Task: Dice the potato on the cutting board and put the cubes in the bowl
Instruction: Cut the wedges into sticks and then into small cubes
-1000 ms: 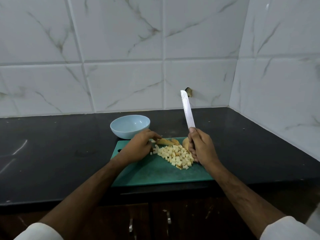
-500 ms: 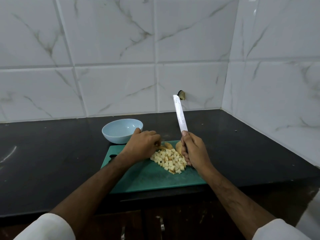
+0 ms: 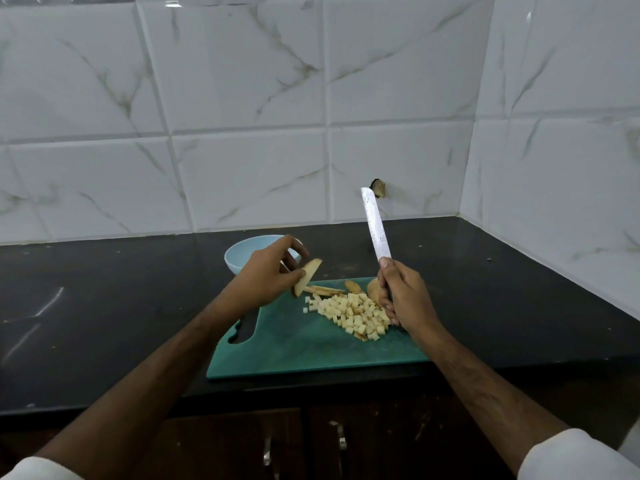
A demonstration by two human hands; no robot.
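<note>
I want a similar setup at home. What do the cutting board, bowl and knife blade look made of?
Cutting board: likely plastic, matte green, scuffed pale by cuts. Bowl: smooth pale blue with a soft sheen, either ceramic or melamine. Knife: white, unreflective blade, perhaps ceramic or coated steel.

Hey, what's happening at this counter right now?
A person is partway through dicing a potato. The left hand pinches a potato slice lifted above the green cutting board, while the right hand grips a knife with its blade pointing up. A pile of potato cubes lies on the board beside a few uncut pieces. The light blue bowl sits behind the board; no cubes show in the part of it in view.
</note>
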